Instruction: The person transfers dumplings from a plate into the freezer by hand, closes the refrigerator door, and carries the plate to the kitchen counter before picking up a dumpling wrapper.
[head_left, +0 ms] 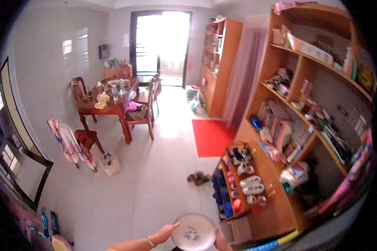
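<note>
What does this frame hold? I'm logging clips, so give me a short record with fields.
setting: tiled room with a dining table and chairs
left hand: on the left rim of a white plate
right hand: on the plate's right rim
plate: held flat, blue pattern at its centre
nearby: shoe rack, wooden shelves, red mat
</note>
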